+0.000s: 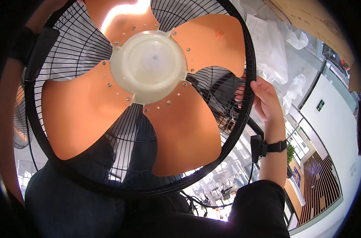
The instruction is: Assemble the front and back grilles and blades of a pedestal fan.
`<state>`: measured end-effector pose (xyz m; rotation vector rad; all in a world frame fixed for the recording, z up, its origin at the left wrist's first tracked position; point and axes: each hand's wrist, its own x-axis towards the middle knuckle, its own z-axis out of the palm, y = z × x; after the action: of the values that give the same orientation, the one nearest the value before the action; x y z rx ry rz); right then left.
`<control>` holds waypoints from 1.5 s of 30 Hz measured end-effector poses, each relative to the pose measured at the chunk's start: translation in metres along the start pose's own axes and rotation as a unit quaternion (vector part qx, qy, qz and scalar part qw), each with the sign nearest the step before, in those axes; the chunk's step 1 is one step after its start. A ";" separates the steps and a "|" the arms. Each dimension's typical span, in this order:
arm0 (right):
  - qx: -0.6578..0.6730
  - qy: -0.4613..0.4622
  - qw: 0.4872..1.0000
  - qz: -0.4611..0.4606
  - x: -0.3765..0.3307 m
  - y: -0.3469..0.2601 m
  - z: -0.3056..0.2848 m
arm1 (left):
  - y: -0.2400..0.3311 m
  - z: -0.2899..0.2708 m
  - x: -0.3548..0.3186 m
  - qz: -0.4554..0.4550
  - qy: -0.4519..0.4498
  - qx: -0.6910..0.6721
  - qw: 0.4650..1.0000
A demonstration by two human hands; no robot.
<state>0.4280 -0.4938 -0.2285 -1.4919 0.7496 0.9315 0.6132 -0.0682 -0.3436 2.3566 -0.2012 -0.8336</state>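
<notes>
A large electric fan (pixel 85 113) fills the middle of the view, tilted up in front of me. Four orange blades are screwed to its pale, round hub (pixel 150 65), with a black wire grille (pixel 75 51) behind them and a thick black rim around. At the right side of that rim, my right hand (pixel 265 97) is closed: the thumb lies on the front and the fingers curl behind the wires. My left hand (pixel 55 4) is at the upper left rim, mostly cut off by the picture's edge. A fingertip shows inside the rim there; the rest of its fingers are hidden.
Part of another orange-bladed fan (pixel 20 117) shows at the left. Clear plastic bags (pixel 267 47) and a cardboard box (pixel 307 16) lie at the upper right. A black wrist box (pixel 258 148) trails a cable near my right sleeve.
</notes>
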 end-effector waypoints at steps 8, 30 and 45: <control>-0.099 0.024 0.994 -0.029 0.018 -0.021 0.040 | -0.264 -0.089 0.077 0.118 0.004 0.000 0.993; -0.039 0.069 0.995 0.054 0.000 -0.030 0.009 | -0.003 -0.001 -0.012 0.061 0.039 0.042 0.996; -0.212 0.180 0.961 -0.012 -0.007 -0.032 0.053 | -0.011 -0.003 -0.006 0.000 0.033 0.011 0.999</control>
<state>0.4453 -0.4380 -0.2078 -2.0813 0.8215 0.8450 0.6093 -0.0561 -0.3454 2.4007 -0.1836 -0.7556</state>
